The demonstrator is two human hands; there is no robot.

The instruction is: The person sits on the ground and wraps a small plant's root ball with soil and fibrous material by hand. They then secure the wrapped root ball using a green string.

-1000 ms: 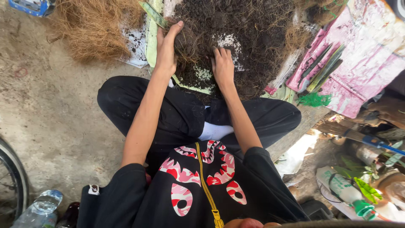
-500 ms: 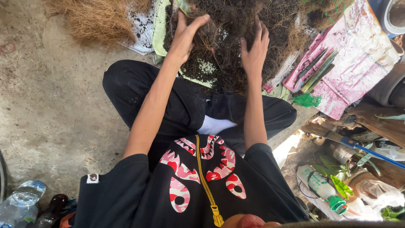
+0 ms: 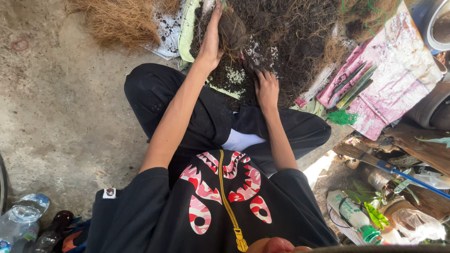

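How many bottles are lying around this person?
3, perhaps more hidden. A clear plastic bottle and a dark brown bottle lie at the bottom left by the person's side; a white bottle with a green cap lies bottom right among the clutter.

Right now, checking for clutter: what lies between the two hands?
Head view: only dark soil with white specks lies between left hand, holding a clump, and right hand.

Rough matt concrete floor [image 3: 61, 117], coarse fibrous soil heap [image 3: 290, 42], clear glossy plastic bottle [image 3: 21, 220]
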